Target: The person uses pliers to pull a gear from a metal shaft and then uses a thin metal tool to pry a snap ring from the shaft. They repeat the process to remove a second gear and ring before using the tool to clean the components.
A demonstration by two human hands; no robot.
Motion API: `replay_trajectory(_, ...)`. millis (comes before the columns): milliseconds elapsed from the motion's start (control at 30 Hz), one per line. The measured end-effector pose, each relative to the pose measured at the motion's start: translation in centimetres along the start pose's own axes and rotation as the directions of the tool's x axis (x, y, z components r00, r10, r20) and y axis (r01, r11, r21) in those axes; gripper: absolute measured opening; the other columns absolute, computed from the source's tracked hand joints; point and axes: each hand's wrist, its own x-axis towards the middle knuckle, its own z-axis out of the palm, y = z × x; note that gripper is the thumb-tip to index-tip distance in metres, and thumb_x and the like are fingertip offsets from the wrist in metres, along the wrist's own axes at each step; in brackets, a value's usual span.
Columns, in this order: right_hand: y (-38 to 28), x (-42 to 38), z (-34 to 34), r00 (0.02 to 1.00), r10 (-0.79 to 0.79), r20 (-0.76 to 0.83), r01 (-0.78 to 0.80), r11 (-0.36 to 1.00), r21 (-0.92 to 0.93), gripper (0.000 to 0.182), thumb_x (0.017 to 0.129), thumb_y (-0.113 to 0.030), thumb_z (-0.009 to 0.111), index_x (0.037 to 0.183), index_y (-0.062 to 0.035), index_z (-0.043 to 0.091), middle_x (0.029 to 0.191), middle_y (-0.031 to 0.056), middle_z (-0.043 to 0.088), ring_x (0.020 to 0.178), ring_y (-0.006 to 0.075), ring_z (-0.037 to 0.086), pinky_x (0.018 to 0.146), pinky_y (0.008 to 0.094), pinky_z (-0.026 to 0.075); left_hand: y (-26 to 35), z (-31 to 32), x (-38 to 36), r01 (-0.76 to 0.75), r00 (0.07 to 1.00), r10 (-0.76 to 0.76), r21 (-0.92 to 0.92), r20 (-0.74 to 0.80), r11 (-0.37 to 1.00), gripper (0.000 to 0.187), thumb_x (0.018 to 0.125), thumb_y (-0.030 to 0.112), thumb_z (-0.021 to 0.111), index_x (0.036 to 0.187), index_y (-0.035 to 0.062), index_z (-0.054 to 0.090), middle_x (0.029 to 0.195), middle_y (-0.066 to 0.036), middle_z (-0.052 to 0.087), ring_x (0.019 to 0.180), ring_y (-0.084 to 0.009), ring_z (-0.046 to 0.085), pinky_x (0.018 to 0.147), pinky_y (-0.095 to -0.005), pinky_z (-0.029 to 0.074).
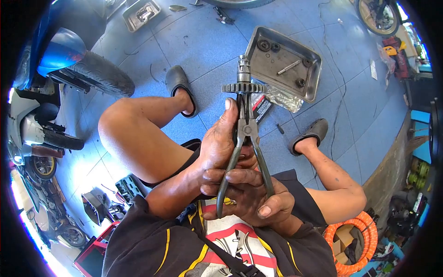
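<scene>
A metal gear shaft with a toothed gear around it stands upright in front of me. My left hand is closed around its lower part, thumb stretched up along the side just below the gear. Circlip pliers overlap the shaft, their slim jaws pointing up to the underside of the gear. Around the two spread handles my right hand is wrapped, fingers across the left handle and thumb by the right one. The pliers and my left hand hide the shaft's lower end.
A metal tray with several gears, a ring and a rod lies on the blue tiled floor. Beside it are a plastic bag and a box. Motorcycle tyres stand at left; an orange coil lies at lower right.
</scene>
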Motion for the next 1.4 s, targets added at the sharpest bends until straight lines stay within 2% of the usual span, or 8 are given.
replay_trajectory(267,0.8,0.5,-0.1,0.999,-0.006,0.035,0.007,1.000,-0.030,0.087,0.068,-0.014,0.064,0.146,0.0007,0.030,0.156,0.0246,0.013,0.146,0.0311,0.015,0.114,0.0577,0.018,0.1,0.6,-0.1,0.049,0.994,-0.043,0.058,-0.104,0.997,0.072,0.088,0.075,0.035,0.077,0.0055,0.049,0.046,0.000,0.033,0.035,-0.0096,0.025,0.033,-0.0235,0.022)
replay_trajectory(667,1.6,0.2,0.2,0.998,-0.061,0.028,0.062,0.997,-0.038,0.084,0.071,-0.014,0.065,0.147,-0.0016,0.031,0.156,0.0255,0.013,0.146,0.0346,0.014,0.113,0.0595,0.019,0.5,0.6,-0.7,0.000,0.999,0.004,0.136,-0.034,0.991,0.063,0.091,0.070,0.038,0.083,0.0087,0.050,0.052,-0.002,0.041,0.035,-0.0107,0.032,0.032,-0.0249,0.025)
replay_trajectory(767,1.5,0.1,0.0,0.997,-0.044,0.068,0.048,0.997,-0.056,0.078,0.077,-0.004,0.056,0.149,-0.0025,0.026,0.157,0.0254,0.005,0.146,0.0394,0.007,0.113,0.0642,0.011,0.8,1.2,-1.0,0.025,0.980,0.002,0.133,-0.200,0.991,0.061,0.091,0.069,0.038,0.086,0.0097,0.049,0.052,-0.002,0.040,0.035,-0.0107,0.032,0.032,-0.0248,0.024)
replay_trajectory(967,1.3,0.9,-0.4,0.995,-0.039,0.088,0.041,0.999,-0.018,0.077,0.078,-0.004,0.056,0.149,-0.0021,0.025,0.156,0.0269,0.006,0.146,0.0401,0.005,0.114,0.0626,0.010,0.5,-0.3,-0.5,0.076,0.997,-0.077,-0.026,-0.030,0.997,0.056,0.091,0.069,0.039,0.084,0.0146,0.050,0.052,0.000,0.039,0.035,-0.0094,0.031,0.032,-0.0240,0.023)
replay_trajectory(1067,1.2,1.1,-0.5,0.994,-0.035,0.104,0.039,0.999,-0.037,0.076,0.079,-0.004,0.055,0.149,-0.0006,0.025,0.155,0.0296,0.005,0.146,0.0402,0.004,0.114,0.0619,0.010,0.7,0.4,-0.6,0.050,0.988,-0.052,-0.015,-0.143,0.999,0.070,0.088,0.074,0.037,0.078,0.0062,0.050,0.046,-0.001,0.035,0.033,-0.0085,0.024,0.031,-0.0221,0.022)
replay_trajectory(1200,1.2,1.2,-0.4,0.994,-0.065,0.089,0.063,0.998,0.031,0.076,0.079,-0.004,0.055,0.148,0.0007,0.024,0.154,0.0324,0.004,0.146,0.0408,0.004,0.114,0.0612,0.010,0.9,-0.8,-0.4,0.076,0.992,-0.078,0.027,0.101,0.997,0.063,0.088,0.074,0.039,0.077,0.0122,0.050,0.050,0.001,0.038,0.036,-0.0086,0.030,0.033,-0.0224,0.025)
replay_trajectory(1267,1.0,1.2,-0.2,1.000,-0.016,0.011,0.016,1.000,0.024,0.082,0.073,-0.012,0.060,0.148,-0.0008,0.028,0.154,0.0229,0.021,0.142,0.0369,0.025,0.115,0.0509,0.021,0.9,-0.4,-0.4,0.092,0.994,-0.091,-0.012,0.063,0.996,0.066,0.087,0.075,0.039,0.075,0.0114,0.050,0.050,0.000,0.038,0.036,-0.0089,0.030,0.033,-0.0225,0.026)
replay_trajectory(1400,1.0,1.0,-0.5,0.999,-0.024,0.025,0.023,0.999,0.041,0.081,0.075,-0.012,0.060,0.148,-0.0008,0.027,0.154,0.0236,0.022,0.142,0.0378,0.026,0.115,0.0498,0.022,0.8,-0.2,-0.3,0.074,0.997,-0.074,0.010,0.000,0.997,0.065,0.087,0.075,0.040,0.075,0.0115,0.050,0.049,0.000,0.037,0.036,-0.0091,0.030,0.033,-0.0232,0.026)
